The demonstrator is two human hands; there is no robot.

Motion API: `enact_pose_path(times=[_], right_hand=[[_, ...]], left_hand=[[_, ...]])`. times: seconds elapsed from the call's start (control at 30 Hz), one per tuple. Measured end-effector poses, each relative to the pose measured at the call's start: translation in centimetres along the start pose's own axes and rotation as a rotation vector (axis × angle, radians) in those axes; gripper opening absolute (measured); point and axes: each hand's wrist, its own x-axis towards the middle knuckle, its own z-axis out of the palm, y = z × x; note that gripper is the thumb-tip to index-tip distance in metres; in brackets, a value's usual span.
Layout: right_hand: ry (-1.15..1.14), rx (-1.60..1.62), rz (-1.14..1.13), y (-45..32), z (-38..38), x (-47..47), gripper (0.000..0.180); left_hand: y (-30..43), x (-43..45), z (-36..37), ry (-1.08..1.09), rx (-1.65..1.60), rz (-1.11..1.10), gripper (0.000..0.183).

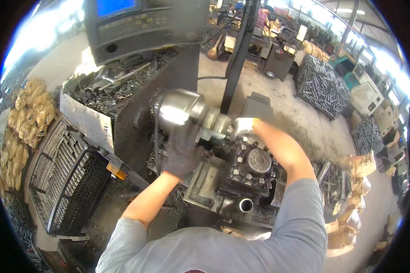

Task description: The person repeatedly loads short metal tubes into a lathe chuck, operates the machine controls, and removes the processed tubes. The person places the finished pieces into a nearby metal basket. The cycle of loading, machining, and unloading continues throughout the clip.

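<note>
My left hand (182, 148), in a dark glove, is blurred at the near side of a shiny lathe chuck (181, 105). Whether its fingers touch the chuck or hold something cannot be told. A stepped metal nose (217, 121) projects rightward from the chuck. At the tip of that nose is my right hand (245, 125), in a white glove, reaching past the square tool post (249, 162) with its several clamp bolts. Its fingers are hidden or too blurred to show a grip. Nearer my body, a hollow metal tube (246, 205) sits on the carriage beside the tool post.
A control panel (150, 25) with a blue screen stands beyond the chuck. Metal chips and tools lie in a tray (85, 114) at left. Below it is a crate of metal tubes (61, 174). A bin of metal parts (321, 85) stands far right; a dark post (239, 58) rises behind the chuck.
</note>
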Motion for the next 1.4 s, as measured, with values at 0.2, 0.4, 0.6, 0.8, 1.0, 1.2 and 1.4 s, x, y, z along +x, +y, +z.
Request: enact_pose_path(times=[0.2, 0.4, 0.6, 0.8, 1.0, 1.2, 1.4], right_hand=[[0.107, -0.240, 0.049, 1.8, 1.3, -8.2, 0.033], [1.170, 0.218, 0.376, 1.3, 8.6, -24.8, 0.057], [1.280, 0.446, 0.988, 2.8, 35.9, -40.4, 0.039], [0.700, 0.879, 1.605, 3.8, 59.5, -42.3, 0.053], [1.280, 0.618, 0.489, -5.8, 41.6, -36.8, 0.032], [0.856, 0.161, 0.162, -19.8, 23.6, -26.6, 0.065], [0.817, 0.249, -0.119, -18.3, 18.8, -27.1, 0.052]], left_hand=[[5.1, 7.8, 7.3, -0.066, 0.179, 0.394, 0.077], [6.6, 11.5, 11.9, -0.070, 0.169, 0.426, 0.058], [3.4, 4.1, 4.5, -0.462, -0.065, 0.455, 0.062], [1.9, -1.4, 13.7, -0.101, 0.048, 0.199, 0.050], [1.9, 1.8, 13.1, -0.565, -0.228, -0.023, 0.040], [8.8, 14.7, 7.0, -0.284, -0.405, -0.031, 0.059], [9.2, 34.9, 5.2, -0.391, -0.044, 0.060, 0.086]])
